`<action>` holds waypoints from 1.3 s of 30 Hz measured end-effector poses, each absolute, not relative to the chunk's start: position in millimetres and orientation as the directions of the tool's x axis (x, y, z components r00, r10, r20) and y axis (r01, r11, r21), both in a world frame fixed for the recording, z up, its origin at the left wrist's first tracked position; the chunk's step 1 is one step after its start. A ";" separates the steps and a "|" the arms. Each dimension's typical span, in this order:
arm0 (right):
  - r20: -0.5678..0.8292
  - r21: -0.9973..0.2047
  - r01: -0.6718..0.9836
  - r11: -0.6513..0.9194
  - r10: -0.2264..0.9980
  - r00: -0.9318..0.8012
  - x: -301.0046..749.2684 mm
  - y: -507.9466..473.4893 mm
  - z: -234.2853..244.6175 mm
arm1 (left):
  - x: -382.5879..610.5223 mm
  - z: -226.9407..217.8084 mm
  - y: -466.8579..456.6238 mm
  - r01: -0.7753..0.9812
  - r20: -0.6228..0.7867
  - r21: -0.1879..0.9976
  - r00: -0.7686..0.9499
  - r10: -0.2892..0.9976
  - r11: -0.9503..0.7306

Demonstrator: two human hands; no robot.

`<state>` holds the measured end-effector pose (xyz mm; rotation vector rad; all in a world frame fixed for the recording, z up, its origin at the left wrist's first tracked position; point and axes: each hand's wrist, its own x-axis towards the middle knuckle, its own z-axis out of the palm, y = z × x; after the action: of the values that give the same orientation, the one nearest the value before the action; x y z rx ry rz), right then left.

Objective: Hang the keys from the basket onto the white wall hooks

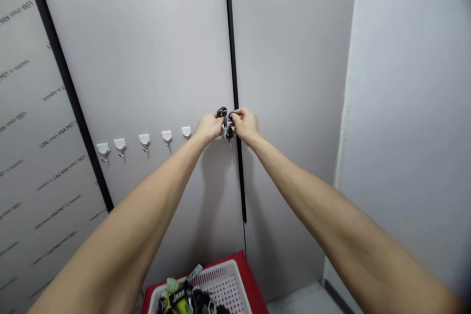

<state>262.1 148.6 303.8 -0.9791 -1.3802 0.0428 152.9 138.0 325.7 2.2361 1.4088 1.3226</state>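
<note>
Both my arms reach out to a grey cabinet door (154,59). My left hand (209,127) and my right hand (246,124) are closed together on a small dark object with a metal ring (225,117), held right at the door's surface beside the black vertical handle strip (234,83). It looks like a key or key fob, though its shape is too small to be sure. A row of white adhesive hooks (144,140) runs along the door to the left of my hands. Whether a hook sits behind the object is hidden.
Below my arms a white perforated basket (224,284) stands on a red surface (253,289) and holds several small dark and yellow items (180,299). A film-covered panel with printed text (25,147) is at the left, a white wall (412,108) at the right.
</note>
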 end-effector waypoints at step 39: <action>-0.023 -0.975 -0.162 -0.150 0.799 -0.601 133.4 35.7 130.2 | 18.5 128.3 19.8 -0.152 0.012 0.987 0.367 0.930 0.048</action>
<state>133.4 35.7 130.2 -0.7462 -1.4430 1.8244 18.5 19.8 128.3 1.2348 0.8283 0.9891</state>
